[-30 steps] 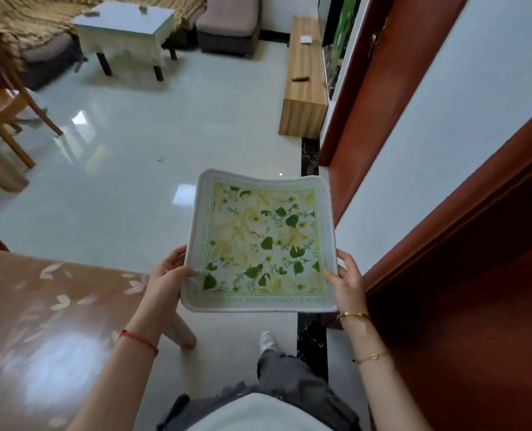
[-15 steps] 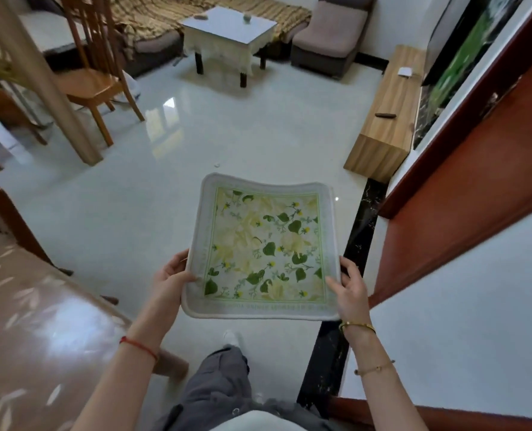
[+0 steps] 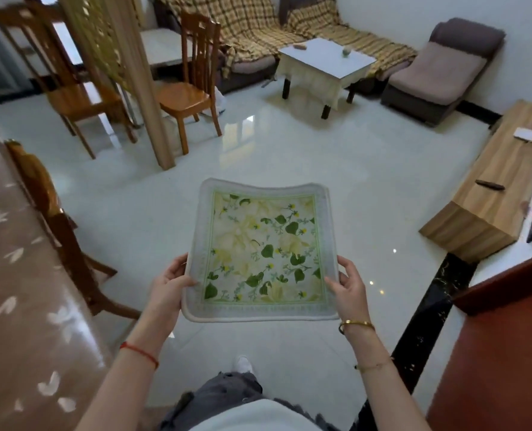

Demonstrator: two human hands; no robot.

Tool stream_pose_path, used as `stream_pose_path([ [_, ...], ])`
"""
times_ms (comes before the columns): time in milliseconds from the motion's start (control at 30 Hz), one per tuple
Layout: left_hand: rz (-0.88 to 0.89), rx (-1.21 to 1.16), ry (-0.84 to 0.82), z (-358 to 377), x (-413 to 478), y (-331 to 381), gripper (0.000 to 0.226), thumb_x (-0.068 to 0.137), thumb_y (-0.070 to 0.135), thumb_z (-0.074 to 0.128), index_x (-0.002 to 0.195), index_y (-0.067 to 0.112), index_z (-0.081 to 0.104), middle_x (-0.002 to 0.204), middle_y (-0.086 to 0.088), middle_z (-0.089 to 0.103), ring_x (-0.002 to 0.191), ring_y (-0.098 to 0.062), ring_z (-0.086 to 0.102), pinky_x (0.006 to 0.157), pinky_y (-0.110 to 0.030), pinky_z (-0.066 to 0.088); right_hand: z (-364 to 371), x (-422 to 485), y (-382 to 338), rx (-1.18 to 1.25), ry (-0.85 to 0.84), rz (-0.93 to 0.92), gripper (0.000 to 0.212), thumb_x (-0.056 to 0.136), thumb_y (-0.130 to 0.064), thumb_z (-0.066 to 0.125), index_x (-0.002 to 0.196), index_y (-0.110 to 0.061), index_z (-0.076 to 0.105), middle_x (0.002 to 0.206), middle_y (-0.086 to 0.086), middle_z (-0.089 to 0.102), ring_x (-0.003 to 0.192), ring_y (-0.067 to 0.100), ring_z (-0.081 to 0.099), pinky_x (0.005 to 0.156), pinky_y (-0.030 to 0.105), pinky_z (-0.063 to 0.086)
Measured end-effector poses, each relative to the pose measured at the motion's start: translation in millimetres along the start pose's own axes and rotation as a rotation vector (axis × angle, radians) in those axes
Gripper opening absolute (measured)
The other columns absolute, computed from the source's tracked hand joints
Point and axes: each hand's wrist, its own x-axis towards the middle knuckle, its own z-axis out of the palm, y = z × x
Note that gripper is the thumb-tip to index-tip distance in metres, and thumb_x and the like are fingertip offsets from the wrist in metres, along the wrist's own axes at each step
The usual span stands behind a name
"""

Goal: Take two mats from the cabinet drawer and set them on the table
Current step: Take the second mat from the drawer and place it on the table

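A square mat (image 3: 263, 250) with a white border and a green-and-yellow leaf print is held flat in front of me, above the floor. My left hand (image 3: 169, 286) grips its near left edge, thumb on top. My right hand (image 3: 348, 286) grips its near right edge the same way. Whether a second mat lies under it I cannot tell. The glossy brown table (image 3: 19, 290) with pale leaf marks fills the left side, a little left of the mat. The red-brown cabinet (image 3: 501, 353) stands at the lower right; its drawer is out of view.
A wooden chair (image 3: 59, 231) is tucked at the table's far edge. Two more wooden chairs (image 3: 190, 88) and a pale post (image 3: 140, 88) stand beyond. A low wooden bench (image 3: 492, 188) runs along the right. A small white table (image 3: 324, 63) and sofas sit at the back.
My view has swung left, away from the cabinet and wall. The table now takes up more of the left side. Both hands keep the same hold on the mat.
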Motion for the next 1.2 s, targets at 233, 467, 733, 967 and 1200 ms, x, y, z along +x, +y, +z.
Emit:
stream_pose_path([
  [233,0.045,-0.022,0.133,-3.4,74.2,45.3,0.058,0.080,-0.025,0.046,0.127,0.008,0.056,0.111,-0.012,0.066,0.097,-0.028,0.065,0.063,-0.027,0.062,59.3,92.7,-32.3,-0.002,-0.118,0.001,0.037,0.090,0.002,0.056,0.122,-0.016,0.054,0.101,0.010,0.072,0.090,0.020,0.071,0.066,0.026,0.059],
  [467,0.082,-0.039,0.261,-7.8,125.1,82.5,0.057,0.082,-0.022,0.047,0.134,0.001,0.053,0.130,-0.025,0.060,0.120,-0.041,0.059,0.085,-0.041,0.059,119.8,174.3,-58.6,-0.028,-0.237,-0.002,0.037,0.090,0.004,0.054,0.122,-0.016,0.053,0.095,0.003,0.072,0.083,0.012,0.070,0.061,0.021,0.057],
  [733,0.105,-0.199,0.481,-9.5,194.6,129.9,0.036,0.092,-0.009,0.049,0.118,0.013,0.060,0.122,-0.021,0.065,0.103,-0.034,0.067,0.074,-0.041,0.061,215.5,289.5,-91.5,-0.076,-0.466,-0.009,0.037,0.090,0.007,0.050,0.112,-0.022,0.055,0.092,0.000,0.072,0.080,0.013,0.071,0.060,0.022,0.058],
  [967,0.155,-0.333,0.720,-18.3,243.4,154.3,0.044,0.089,-0.010,0.050,0.129,0.008,0.059,0.120,-0.021,0.067,0.106,-0.037,0.067,0.089,-0.049,0.056,313.6,381.7,-125.0,-0.192,-0.743,-0.023,0.039,0.088,0.010,0.050,0.109,-0.023,0.056,0.092,0.001,0.072,0.069,0.006,0.072,0.058,0.023,0.058],
  [1200,0.192,-0.426,0.984,-31.6,255.3,170.0,0.047,0.088,-0.010,0.049,0.131,0.008,0.058,0.111,-0.016,0.070,0.102,-0.037,0.068,0.086,-0.050,0.057,418.2,418.5,-145.3,-0.301,-1.013,-0.037,0.038,0.088,0.010,0.049,0.115,-0.016,0.052,0.087,0.000,0.072,0.067,0.006,0.071,0.057,0.022,0.057],
])
